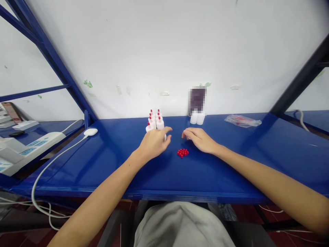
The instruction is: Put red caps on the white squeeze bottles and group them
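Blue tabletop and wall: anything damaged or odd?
The wall looks scuffed: green scraps and pale patches mark it. The dark rectangle behind two white bottles is pixelated, so I can't identify it. On the tabletop, red caps lie grouped; nothing looks spilled.

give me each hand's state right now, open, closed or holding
Left hand: open, thumb and forefinger apart by the red-tipped bottles; any contact is hidden.
Right hand: fingers curled; whether it holds anything cannot be told.

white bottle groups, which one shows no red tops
The back-right pair, beyond the right hand: both bottles show only white. The other cluster, beyond and partly hidden by the left hand, has several red tops in sight.
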{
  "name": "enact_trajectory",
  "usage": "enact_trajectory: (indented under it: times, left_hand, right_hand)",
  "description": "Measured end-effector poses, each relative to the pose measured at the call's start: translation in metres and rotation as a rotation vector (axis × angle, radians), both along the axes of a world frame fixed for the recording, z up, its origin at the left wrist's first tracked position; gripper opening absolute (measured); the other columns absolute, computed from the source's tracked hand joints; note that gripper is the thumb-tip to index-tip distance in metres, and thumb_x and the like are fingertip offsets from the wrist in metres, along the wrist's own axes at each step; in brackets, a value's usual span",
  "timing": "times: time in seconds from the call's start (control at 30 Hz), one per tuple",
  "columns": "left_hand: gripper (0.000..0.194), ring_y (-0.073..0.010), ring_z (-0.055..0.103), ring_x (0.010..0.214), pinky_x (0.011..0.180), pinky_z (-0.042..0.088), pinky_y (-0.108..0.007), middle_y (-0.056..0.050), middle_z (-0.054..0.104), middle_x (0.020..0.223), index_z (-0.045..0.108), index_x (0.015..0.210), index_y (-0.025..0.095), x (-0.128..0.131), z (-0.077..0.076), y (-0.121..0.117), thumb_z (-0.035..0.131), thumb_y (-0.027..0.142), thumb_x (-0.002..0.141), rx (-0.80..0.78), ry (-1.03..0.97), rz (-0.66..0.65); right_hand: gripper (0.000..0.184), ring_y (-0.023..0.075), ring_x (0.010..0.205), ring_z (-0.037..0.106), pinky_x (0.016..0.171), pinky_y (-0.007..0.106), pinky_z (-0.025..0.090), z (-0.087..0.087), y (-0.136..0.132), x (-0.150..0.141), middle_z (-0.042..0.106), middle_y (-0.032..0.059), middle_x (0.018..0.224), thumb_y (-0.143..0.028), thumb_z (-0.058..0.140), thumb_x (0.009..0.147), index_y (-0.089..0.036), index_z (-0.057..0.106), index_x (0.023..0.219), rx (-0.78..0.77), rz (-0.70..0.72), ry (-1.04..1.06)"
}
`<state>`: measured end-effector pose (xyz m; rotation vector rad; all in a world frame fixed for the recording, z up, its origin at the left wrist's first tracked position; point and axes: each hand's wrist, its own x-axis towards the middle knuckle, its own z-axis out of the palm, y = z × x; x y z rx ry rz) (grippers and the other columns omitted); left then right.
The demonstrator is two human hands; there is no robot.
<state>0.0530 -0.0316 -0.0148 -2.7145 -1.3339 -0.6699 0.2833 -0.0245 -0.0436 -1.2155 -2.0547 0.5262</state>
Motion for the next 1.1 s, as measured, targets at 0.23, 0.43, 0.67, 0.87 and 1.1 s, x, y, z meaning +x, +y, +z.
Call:
enact_trajectory:
  times: [0.23, 0.43, 0.67, 0.87, 1.1]
  left_hand:
    - [0.029, -0.015, 0.062, 0.075, 0.07, 0.046, -0.026, -0.005, 0.067, 0.095, 0.066, 0.112, 0.019, 0.005, -0.004, -0.01, 0.049, 0.019, 0.089, -0.061, 0.167, -0.368]
    - [0.022, -0.0165, 0.062, 0.078, 0.069, 0.045, -0.028, -0.004, 0.065, 0.095, 0.066, 0.107, 0.02, 0.004, -0.007, -0.006, 0.052, 0.023, 0.089, -0.101, 0.202, -0.373]
    - [0.02, -0.0157, 0.061, 0.079, 0.07, 0.044, -0.027, -0.004, 0.063, 0.093, 0.066, 0.104, 0.02, 0.006, -0.011, -0.004, 0.05, 0.026, 0.094, -0.091, 0.169, -0.387]
    - [0.019, -0.0119, 0.055, 0.069, 0.064, 0.041, -0.024, -0.001, 0.06, 0.08, 0.065, 0.102, 0.019, 0.013, -0.015, -0.007, 0.05, 0.028, 0.095, 0.028, -0.174, -0.306]
    - [0.019, -0.0098, 0.047, 0.062, 0.061, 0.041, -0.023, 0.001, 0.054, 0.07, 0.065, 0.105, 0.018, 0.016, -0.016, -0.011, 0.051, 0.023, 0.092, 0.007, -0.402, -0.405]
  right_hand:
    - [0.046, 0.014, 0.062, 0.053, 0.065, 0.028, 0.039, 0.003, -0.002, -0.003, 0.057, -0.0004, 0.065, -0.046, 0.038, 0.097, -0.018, 0.062, 0.07, 0.043, -0.016, 0.072]
    - [0.039, 0.0117, 0.054, 0.043, 0.055, 0.027, 0.033, 0.007, -0.011, -0.006, 0.049, -0.0031, 0.054, -0.05, 0.072, 0.072, -0.018, 0.052, 0.059, 0.167, -0.224, 0.165]
    - [0.039, 0.0142, 0.058, 0.049, 0.056, 0.028, 0.037, 0.006, -0.011, -0.005, 0.054, 0.0016, 0.063, -0.042, 0.043, 0.091, -0.018, 0.055, 0.062, 0.053, -0.016, 0.227]
    - [0.04, 0.0152, 0.061, 0.048, 0.061, 0.029, 0.037, 0.011, -0.018, -0.012, 0.053, 0.0014, 0.061, -0.036, 0.033, 0.092, -0.019, 0.05, 0.06, 0.002, 0.159, 0.16]
    - [0.034, 0.0153, 0.063, 0.047, 0.062, 0.029, 0.036, 0.016, -0.031, -0.021, 0.058, 0.0007, 0.073, -0.05, 0.041, 0.093, -0.019, 0.053, 0.083, 0.031, 0.257, 0.128]
